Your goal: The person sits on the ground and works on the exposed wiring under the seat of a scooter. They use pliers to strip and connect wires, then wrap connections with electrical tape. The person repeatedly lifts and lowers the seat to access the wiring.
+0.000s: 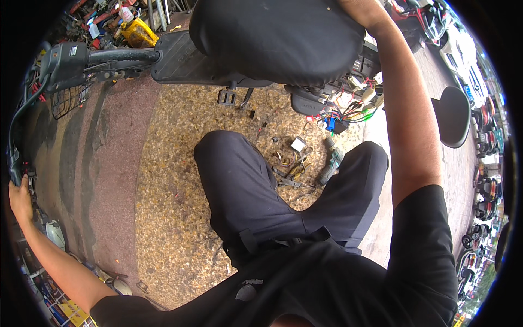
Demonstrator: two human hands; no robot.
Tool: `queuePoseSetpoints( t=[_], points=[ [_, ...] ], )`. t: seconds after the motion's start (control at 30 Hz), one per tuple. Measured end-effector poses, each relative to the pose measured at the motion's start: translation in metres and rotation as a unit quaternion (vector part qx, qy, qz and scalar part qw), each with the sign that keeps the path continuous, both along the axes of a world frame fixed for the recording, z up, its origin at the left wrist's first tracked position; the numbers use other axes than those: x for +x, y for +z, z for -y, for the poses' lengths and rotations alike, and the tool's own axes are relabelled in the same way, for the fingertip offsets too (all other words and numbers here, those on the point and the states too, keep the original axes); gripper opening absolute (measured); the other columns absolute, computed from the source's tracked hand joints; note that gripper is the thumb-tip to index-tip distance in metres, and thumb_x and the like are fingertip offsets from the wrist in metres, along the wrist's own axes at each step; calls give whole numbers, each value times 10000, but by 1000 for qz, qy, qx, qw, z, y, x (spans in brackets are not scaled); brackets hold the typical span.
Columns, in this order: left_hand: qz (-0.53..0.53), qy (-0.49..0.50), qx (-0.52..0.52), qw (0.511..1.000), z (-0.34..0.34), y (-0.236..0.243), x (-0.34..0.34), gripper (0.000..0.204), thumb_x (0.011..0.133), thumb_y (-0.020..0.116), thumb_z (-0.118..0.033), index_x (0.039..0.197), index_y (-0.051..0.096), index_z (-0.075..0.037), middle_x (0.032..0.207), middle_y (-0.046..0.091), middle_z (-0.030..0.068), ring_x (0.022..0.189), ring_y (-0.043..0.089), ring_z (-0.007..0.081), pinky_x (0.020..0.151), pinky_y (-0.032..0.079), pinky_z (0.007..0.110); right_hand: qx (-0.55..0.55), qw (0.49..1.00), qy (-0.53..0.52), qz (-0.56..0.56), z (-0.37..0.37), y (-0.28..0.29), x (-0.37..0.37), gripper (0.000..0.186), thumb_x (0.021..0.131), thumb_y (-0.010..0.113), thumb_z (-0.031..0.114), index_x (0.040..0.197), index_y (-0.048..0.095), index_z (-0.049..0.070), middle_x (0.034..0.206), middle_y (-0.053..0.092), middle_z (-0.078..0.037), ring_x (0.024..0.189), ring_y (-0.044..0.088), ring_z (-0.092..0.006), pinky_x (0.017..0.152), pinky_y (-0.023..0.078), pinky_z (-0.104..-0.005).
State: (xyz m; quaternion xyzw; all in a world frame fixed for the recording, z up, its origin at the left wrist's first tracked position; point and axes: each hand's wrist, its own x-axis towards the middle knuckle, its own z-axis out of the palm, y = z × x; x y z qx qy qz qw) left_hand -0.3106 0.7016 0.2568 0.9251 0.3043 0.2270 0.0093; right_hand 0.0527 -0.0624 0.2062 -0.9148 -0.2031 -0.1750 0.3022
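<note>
In front of me stands an electric scooter with a wide black seat, a footboard and a pedal. Far to the left, my left hand is closed around the end of the handlebar. My right arm stretches up along the scooter's rear, and my right hand lies at the seat's far edge; its fingers are hidden at the top of the picture. Below the seat's right end, a bundle of coloured wires and connectors hangs out of the body.
Between my knees on the pebbled floor lie a green power drill, pliers, loose wires and a small white box. A yellow container stands among clutter at the back left. A dark oval pad juts out at right.
</note>
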Motion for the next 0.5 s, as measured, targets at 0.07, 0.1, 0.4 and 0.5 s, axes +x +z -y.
queuePoseSetpoints(
  t=[0.07,0.1,0.4,0.5],
  points=[
    [-6,7,-7,1000,3,1,1,529,895,617,-384,1202,583,46,1047,671,187,974,633,298,896,451,360,-4,1000,6,8,3,-1,-1,643,932,574,525,1148,634,-77,1077,675,-264,1039,644,-342,927,484,-395],
    [-8,9,-9,1000,7,1,1,531,895,618,-384,1203,583,46,1044,671,185,971,633,295,893,453,358,-6,1000,9,12,4,-1,-1,647,932,574,528,1151,633,-78,1080,674,-264,1042,643,-342,929,482,-394],
    [-31,25,133,990,59,9,6,560,894,605,-416,1228,579,33,1087,669,194,1018,632,319,918,447,372,-4,1000,-11,-8,0,-1,3,672,928,571,539,1182,618,-82,1123,661,-270,1083,628,-347,958,470,-394],
    [-37,27,131,990,64,9,7,574,893,600,-427,1235,575,33,1098,666,203,1034,628,334,928,444,376,-9,1000,4,-5,5,-1,-2,680,929,567,544,1188,616,-83,1134,659,-268,1093,623,-345,966,464,-393]
  ],
)
